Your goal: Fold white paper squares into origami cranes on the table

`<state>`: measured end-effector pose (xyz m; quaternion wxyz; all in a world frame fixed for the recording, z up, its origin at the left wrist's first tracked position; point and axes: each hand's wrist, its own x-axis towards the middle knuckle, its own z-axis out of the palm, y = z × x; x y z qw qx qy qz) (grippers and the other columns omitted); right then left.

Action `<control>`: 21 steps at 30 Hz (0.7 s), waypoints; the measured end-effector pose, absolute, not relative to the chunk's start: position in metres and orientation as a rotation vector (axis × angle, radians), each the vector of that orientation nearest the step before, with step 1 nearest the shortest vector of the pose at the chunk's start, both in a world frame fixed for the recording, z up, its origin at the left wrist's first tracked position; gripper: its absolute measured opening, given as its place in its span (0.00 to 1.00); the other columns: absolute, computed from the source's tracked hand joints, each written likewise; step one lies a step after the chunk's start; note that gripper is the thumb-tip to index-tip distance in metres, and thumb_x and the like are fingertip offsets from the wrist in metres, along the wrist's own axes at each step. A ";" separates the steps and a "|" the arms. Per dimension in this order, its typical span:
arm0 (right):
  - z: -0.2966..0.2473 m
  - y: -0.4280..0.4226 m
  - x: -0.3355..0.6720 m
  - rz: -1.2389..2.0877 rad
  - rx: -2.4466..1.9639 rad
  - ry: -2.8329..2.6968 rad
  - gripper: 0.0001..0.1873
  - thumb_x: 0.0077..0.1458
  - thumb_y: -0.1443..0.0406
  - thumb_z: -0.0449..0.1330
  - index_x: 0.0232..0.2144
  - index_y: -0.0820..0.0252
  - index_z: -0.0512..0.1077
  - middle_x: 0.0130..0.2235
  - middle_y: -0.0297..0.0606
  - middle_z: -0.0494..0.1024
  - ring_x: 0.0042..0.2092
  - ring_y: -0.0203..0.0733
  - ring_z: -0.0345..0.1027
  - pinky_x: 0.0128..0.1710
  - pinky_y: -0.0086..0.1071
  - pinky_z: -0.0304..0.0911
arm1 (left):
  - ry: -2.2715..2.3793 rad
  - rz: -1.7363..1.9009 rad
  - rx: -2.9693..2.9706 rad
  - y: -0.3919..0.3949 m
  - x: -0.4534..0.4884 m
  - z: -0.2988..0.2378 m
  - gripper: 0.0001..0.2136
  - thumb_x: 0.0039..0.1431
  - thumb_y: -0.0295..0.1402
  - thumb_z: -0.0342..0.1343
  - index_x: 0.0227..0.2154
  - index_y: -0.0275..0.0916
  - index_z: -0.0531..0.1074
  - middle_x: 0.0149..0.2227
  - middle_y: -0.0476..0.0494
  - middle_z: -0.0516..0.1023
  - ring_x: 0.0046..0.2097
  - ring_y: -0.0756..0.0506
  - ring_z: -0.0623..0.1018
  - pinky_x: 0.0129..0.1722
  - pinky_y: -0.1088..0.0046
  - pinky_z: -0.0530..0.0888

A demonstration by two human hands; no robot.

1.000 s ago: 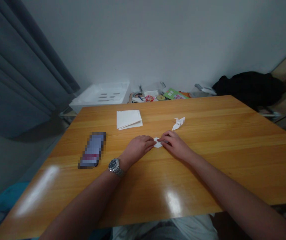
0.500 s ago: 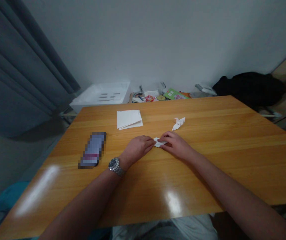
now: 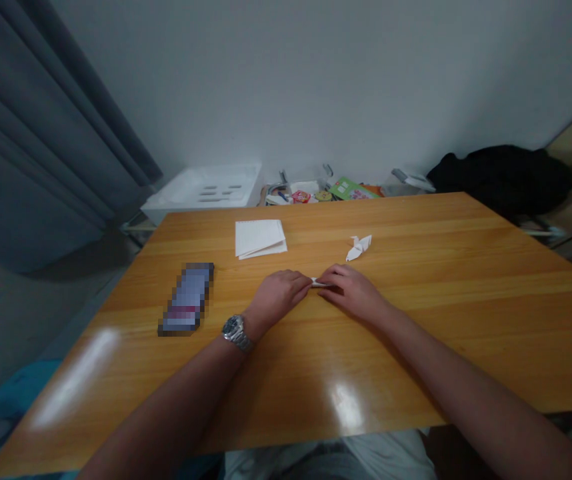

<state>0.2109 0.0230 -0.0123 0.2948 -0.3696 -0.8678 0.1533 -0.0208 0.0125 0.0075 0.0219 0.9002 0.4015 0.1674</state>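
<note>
A small folded piece of white paper (image 3: 317, 283) sits between my two hands over the middle of the wooden table. My left hand (image 3: 282, 293), with a metal watch (image 3: 237, 331) on its wrist, pinches the paper's left end. The right end is held between the thumb and fingers of my right hand (image 3: 349, 288). My fingers hide most of the paper, and only a narrow strip shows. Just beyond my right hand lies a folded white paper bird (image 3: 359, 247).
Folded lined paper sheets (image 3: 260, 238) lie beyond my left hand. A phone with a blurred screen (image 3: 187, 299) rests on the table (image 3: 416, 253) at left. Behind the table's far edge are a white plastic tray (image 3: 206, 190), a green booklet (image 3: 351, 189) and black cloth (image 3: 501, 177).
The paper between my hands shows as a thinner strip than before, its broad face no longer visible. Both hands keep hold of it, nearly in place. The view has shifted slightly.
</note>
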 end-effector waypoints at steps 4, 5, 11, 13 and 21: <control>-0.008 0.020 0.208 0.410 -1.036 -2.274 0.07 0.65 0.63 0.58 0.39 0.57 0.77 0.39 0.41 0.78 0.42 0.45 0.72 0.42 0.37 0.65 | 1.239 0.612 2.718 0.012 -0.020 0.005 0.11 0.71 0.36 0.49 0.42 0.39 0.75 0.39 0.44 0.80 0.41 0.44 0.78 0.42 0.69 0.72; -0.006 0.019 0.208 0.419 -1.046 -2.260 0.08 0.66 0.63 0.58 0.38 0.57 0.77 0.38 0.40 0.78 0.41 0.44 0.72 0.42 0.37 0.64 | 1.237 0.645 2.685 0.011 -0.019 0.005 0.10 0.71 0.36 0.50 0.42 0.39 0.75 0.39 0.44 0.80 0.41 0.45 0.78 0.42 0.69 0.72; 0.003 0.014 0.205 0.554 -1.088 -2.184 0.10 0.65 0.62 0.57 0.34 0.59 0.75 0.35 0.39 0.76 0.38 0.42 0.71 0.38 0.34 0.62 | 1.173 0.816 2.472 0.007 -0.015 0.009 0.10 0.69 0.39 0.53 0.40 0.39 0.76 0.38 0.45 0.80 0.40 0.46 0.77 0.40 0.71 0.71; 0.003 0.013 0.204 0.583 -1.092 -2.177 0.11 0.65 0.61 0.57 0.33 0.59 0.74 0.34 0.38 0.75 0.37 0.42 0.70 0.37 0.33 0.61 | 1.202 0.818 2.408 0.007 -0.015 0.010 0.09 0.68 0.39 0.55 0.39 0.39 0.76 0.37 0.45 0.80 0.38 0.46 0.78 0.39 0.72 0.71; 0.002 0.011 0.203 0.743 -1.120 -2.101 0.09 0.64 0.59 0.59 0.38 0.58 0.74 0.37 0.36 0.78 0.38 0.41 0.70 0.37 0.32 0.61 | 1.285 0.812 2.218 0.007 -0.015 0.008 0.11 0.68 0.39 0.54 0.37 0.38 0.76 0.36 0.46 0.81 0.36 0.47 0.78 0.34 0.74 0.70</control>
